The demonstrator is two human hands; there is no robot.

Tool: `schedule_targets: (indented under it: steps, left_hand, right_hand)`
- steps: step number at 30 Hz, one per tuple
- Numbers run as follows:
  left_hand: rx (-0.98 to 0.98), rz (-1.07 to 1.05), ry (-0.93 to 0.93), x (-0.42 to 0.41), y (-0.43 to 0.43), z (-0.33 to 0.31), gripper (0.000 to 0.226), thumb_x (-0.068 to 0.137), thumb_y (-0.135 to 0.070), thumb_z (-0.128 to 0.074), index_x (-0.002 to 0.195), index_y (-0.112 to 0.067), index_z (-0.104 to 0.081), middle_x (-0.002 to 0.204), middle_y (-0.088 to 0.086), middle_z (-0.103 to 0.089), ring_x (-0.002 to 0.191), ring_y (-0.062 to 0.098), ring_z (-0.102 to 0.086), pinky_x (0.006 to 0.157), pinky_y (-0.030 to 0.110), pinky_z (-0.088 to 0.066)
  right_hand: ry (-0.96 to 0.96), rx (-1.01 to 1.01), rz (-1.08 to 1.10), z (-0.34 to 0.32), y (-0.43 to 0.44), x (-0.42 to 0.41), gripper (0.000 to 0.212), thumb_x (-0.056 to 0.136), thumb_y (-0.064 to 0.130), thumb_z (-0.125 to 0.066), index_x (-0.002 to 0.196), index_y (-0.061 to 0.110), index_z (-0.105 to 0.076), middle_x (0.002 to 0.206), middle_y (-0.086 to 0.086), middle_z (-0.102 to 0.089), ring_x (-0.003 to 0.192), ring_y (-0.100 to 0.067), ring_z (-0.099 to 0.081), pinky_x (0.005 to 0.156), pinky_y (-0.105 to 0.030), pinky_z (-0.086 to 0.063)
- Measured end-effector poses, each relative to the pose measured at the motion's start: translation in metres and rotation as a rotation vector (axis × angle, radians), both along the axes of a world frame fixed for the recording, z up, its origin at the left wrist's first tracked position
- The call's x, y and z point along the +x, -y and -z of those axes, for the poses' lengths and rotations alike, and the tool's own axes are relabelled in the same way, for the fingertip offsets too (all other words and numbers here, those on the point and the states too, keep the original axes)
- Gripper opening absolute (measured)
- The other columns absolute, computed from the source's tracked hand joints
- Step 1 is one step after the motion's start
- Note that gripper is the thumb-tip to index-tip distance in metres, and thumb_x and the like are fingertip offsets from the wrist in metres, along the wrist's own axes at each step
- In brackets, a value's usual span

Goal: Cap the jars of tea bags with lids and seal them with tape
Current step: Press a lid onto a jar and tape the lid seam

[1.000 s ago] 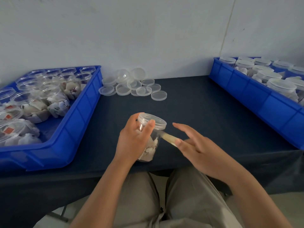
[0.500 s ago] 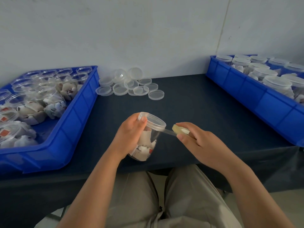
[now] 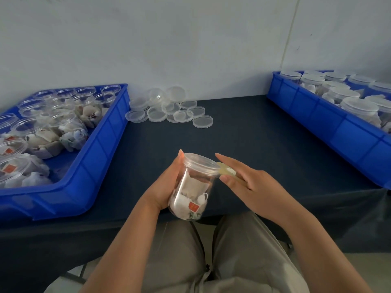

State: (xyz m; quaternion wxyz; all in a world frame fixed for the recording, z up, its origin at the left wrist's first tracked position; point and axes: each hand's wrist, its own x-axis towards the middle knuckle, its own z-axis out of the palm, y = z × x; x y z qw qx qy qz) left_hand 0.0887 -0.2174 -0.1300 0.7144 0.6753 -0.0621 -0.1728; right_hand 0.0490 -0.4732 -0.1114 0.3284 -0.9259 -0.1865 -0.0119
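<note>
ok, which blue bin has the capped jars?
The right bin: its jars carry lids. The left bin holds lidless jars, open at the top.

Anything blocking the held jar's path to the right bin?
Only the right hand with the tape, at the lid of the jar. Past it, nothing visible on the table before the bin.

2 bins (image 3: pixel 101 149): the left one has roughly 13 open jars (image 3: pixel 42 140), the right one at least 9 capped jars (image 3: pixel 359 106), cut off by the frame. About 12 loose lids (image 3: pixel 202 122). 1 jar (image 3: pixel 190 187) in hand, 1 tape roll (image 3: pixel 227 171). 2 hands: left hand (image 3: pixel 163 187), right hand (image 3: pixel 254 185).
</note>
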Motion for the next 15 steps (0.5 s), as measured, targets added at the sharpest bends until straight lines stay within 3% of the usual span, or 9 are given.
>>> schedule_targets:
  steps: [1, 3, 6, 9, 13, 15]
  left_hand:
    - [-0.006, 0.01, -0.011, 0.002, 0.0, 0.0, 0.107, 0.071, -0.098, -0.061, 0.138, -0.015, -0.07, 0.138, 0.019, -0.069, 0.132, 0.037, -0.064, 0.112, 0.05, -0.05]
    - [0.005, 0.048, -0.015, 0.005, -0.001, -0.002, 0.105, 0.073, -0.097, -0.059, 0.139, -0.015, -0.069, 0.139, 0.018, -0.069, 0.131, 0.036, -0.065, 0.111, 0.048, -0.051]
    - [0.127, 0.037, 0.066, 0.006, 0.001, -0.007, 0.086, 0.08, -0.097, -0.046, 0.123, -0.03, -0.078, 0.127, 0.007, -0.076, 0.121, 0.022, -0.072, 0.099, 0.034, -0.058]
    - [0.357, -0.187, 0.359, 0.002, 0.008, -0.01, 0.056, 0.09, -0.081, -0.037, 0.097, -0.043, -0.078, 0.104, -0.017, -0.078, 0.098, -0.002, -0.072, 0.084, 0.02, -0.053]
    - [0.421, -0.46, 0.582, -0.016, 0.009, -0.013, 0.024, 0.096, -0.067, -0.056, 0.106, -0.049, -0.067, 0.103, -0.03, -0.073, 0.094, -0.007, -0.071, 0.072, 0.007, -0.052]
    - [0.54, -0.518, 0.625, -0.031, 0.013, -0.017, 0.028, 0.099, -0.072, -0.042, 0.097, -0.055, -0.065, 0.098, -0.035, -0.071, 0.09, -0.009, -0.07, 0.067, 0.009, -0.053]
  right_hand:
    - [0.001, -0.002, -0.009, 0.0, 0.0, 0.0, 0.051, 0.101, 0.075, -0.03, 0.151, 0.076, -0.02, 0.098, 0.025, -0.073, 0.083, 0.003, -0.067, 0.068, -0.021, -0.051]
    - [0.015, -0.011, -0.014, -0.002, 0.001, -0.002, 0.05, 0.101, 0.074, -0.03, 0.151, 0.071, -0.027, 0.128, 0.042, -0.062, 0.108, 0.011, -0.063, 0.085, -0.019, -0.053]
    - [0.05, -0.016, 0.014, -0.003, 0.0, -0.004, 0.053, 0.101, 0.074, -0.03, 0.153, 0.063, -0.037, 0.115, 0.055, -0.055, 0.099, 0.023, -0.057, 0.073, -0.007, -0.045]
    - [0.08, 0.016, 0.055, -0.002, -0.001, -0.006, 0.053, 0.103, 0.07, -0.034, 0.154, 0.058, -0.041, 0.133, 0.044, -0.058, 0.113, 0.014, -0.061, 0.085, -0.01, -0.05]
    - [0.109, 0.017, 0.09, -0.005, -0.007, -0.011, 0.053, 0.101, 0.073, -0.033, 0.151, 0.06, -0.041, 0.132, 0.047, -0.056, 0.116, 0.012, -0.059, 0.087, -0.014, -0.051]
    - [0.12, 0.017, 0.118, -0.007, -0.01, -0.014, 0.049, 0.103, 0.072, -0.035, 0.15, 0.062, -0.041, 0.132, 0.045, -0.058, 0.117, 0.009, -0.06, 0.09, -0.019, -0.053]
